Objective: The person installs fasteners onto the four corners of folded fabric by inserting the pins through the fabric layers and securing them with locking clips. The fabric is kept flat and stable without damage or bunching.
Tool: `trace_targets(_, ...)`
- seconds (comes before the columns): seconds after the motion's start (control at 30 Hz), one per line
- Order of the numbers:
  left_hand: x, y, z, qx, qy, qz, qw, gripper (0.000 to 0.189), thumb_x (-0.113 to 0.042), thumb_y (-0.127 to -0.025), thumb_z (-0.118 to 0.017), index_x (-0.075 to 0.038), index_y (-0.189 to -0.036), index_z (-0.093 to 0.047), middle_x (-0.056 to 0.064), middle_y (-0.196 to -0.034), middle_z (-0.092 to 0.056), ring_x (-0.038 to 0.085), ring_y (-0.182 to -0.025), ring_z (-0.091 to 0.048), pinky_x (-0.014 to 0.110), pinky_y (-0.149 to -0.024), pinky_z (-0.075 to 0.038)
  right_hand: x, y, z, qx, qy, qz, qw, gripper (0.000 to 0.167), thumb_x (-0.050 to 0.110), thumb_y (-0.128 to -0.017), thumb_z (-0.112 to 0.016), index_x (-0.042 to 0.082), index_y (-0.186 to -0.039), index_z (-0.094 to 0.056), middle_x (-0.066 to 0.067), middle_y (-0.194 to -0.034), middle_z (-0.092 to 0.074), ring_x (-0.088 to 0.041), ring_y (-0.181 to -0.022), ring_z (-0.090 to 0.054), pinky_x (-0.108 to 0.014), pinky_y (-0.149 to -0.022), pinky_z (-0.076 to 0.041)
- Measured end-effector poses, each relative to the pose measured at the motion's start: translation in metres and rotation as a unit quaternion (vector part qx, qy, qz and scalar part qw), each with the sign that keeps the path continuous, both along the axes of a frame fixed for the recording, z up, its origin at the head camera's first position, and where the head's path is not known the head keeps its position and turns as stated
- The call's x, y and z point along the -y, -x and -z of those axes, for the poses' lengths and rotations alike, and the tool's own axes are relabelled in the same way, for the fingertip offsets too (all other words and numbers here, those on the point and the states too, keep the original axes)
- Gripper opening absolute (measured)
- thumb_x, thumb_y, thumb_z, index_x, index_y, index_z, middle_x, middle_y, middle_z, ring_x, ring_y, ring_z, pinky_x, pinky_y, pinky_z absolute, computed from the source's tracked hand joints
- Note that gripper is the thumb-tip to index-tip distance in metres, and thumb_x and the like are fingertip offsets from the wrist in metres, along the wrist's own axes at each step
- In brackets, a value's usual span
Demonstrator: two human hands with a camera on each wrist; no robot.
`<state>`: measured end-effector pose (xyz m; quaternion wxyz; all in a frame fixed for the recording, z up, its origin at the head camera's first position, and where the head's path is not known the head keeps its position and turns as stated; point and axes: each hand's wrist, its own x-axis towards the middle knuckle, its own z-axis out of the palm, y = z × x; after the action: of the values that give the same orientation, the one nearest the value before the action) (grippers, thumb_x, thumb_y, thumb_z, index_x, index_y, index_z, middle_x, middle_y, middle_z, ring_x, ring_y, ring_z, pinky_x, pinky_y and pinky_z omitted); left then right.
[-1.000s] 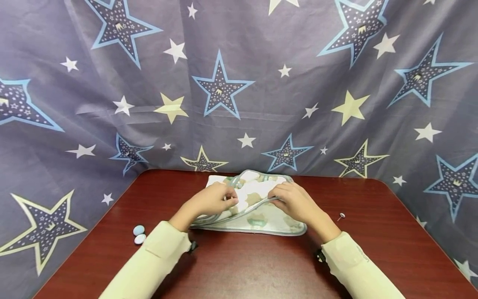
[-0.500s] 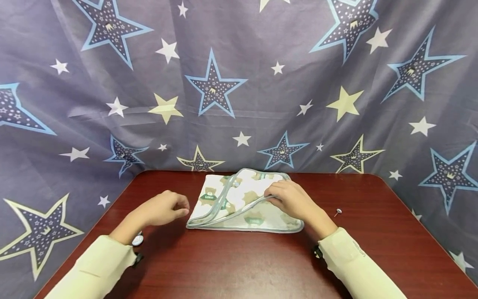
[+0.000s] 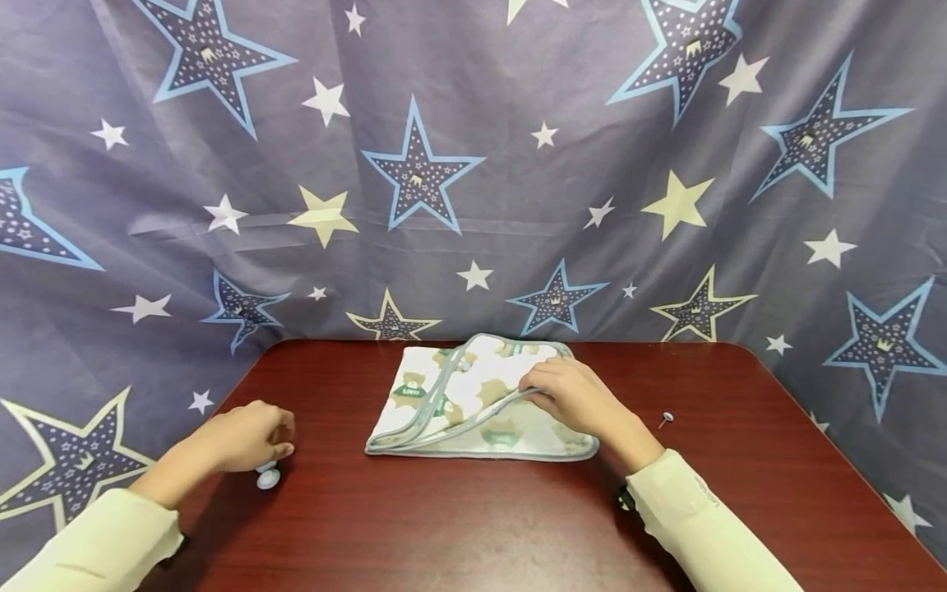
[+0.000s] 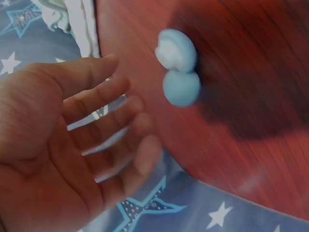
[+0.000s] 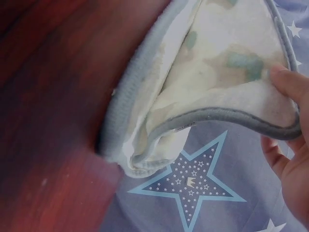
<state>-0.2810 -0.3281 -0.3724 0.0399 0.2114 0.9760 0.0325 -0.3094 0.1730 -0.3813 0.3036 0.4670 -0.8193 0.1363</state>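
A folded white baby blanket (image 3: 414, 390) with a bear print and grey-blue piping lies near the back of the table. My right hand (image 3: 573, 396) pinches the edge of its top layer and holds it raised; in the right wrist view the thumb (image 5: 289, 84) lies on the print side, fingers behind the trim. My left hand (image 3: 247, 436) hovers by two small light-blue domed pieces (image 3: 269, 478) at the table's left. In the left wrist view its fingers are loosely bent, holding nothing, beside a smooth round piece (image 4: 181, 89) and one with a whitish face (image 4: 175, 50).
A small pin with a round pale head (image 3: 667, 418) lies on the dark red wooden table (image 3: 481, 518), right of the blanket. A grey-blue curtain (image 3: 473, 222) printed with stars hangs behind and at both sides.
My left hand has let go of the blanket and moved left to the small blue pieces. The right hand still holds the raised edge. The head view has shifted slightly.
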Motion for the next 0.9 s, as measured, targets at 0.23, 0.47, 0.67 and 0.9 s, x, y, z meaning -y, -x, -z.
trace_targets(0.23,0.012,-0.001,0.002,0.031,-0.004,-0.009,0.9995,0.019,-0.022,-0.081,-0.084,-0.017,-0.087,-0.067,-0.007,-0.070,-0.055,0.011,-0.062,-0.052,0.036,-0.060,-0.045,-0.001,-0.001,-0.002,0.001,-0.001,0.007,1.0000,0.013,0.012,-0.085,-0.082,0.016,-0.092,-0.071,0.006,-0.087,-0.069,-0.014,-0.083,-0.065,-0.033,-0.077,-0.052)
trace_targets(0.47,0.014,-0.002,0.012,0.000,-0.024,0.010,0.9997,0.020,-0.012,-0.076,-0.085,-0.014,-0.084,-0.066,-0.008,-0.068,-0.053,0.009,-0.062,-0.050,0.034,-0.059,-0.045,0.001,-0.002,-0.003,-0.006,-0.005,0.005,1.0000,0.014,0.013,-0.084,-0.082,0.016,-0.092,-0.071,0.006,-0.088,-0.069,-0.014,-0.083,-0.065,-0.033,-0.078,-0.051)
trace_targets(0.67,0.017,0.004,0.019,-0.018,-0.024,0.011,0.9995,0.021,-0.008,-0.074,-0.084,-0.014,-0.081,-0.066,-0.008,-0.068,-0.053,0.009,-0.063,-0.049,0.034,-0.059,-0.044,0.001,-0.003,-0.004,-0.006,-0.006,0.007,0.9999,0.014,0.013,-0.084,-0.082,0.016,-0.092,-0.071,0.006,-0.087,-0.069,-0.014,-0.082,-0.065,-0.033,-0.078,-0.051)
trace_targets(0.9,0.021,0.010,0.025,-0.032,-0.038,0.013,0.9987,0.021,-0.009,-0.072,-0.087,-0.014,-0.078,-0.067,-0.009,-0.065,-0.053,0.008,-0.061,-0.049,0.032,-0.057,-0.044,0.000,-0.001,-0.002,-0.007,-0.005,0.003,1.0000,0.013,0.013,-0.085,-0.081,0.016,-0.091,-0.070,0.006,-0.088,-0.069,-0.014,-0.083,-0.065,-0.033,-0.077,-0.052)
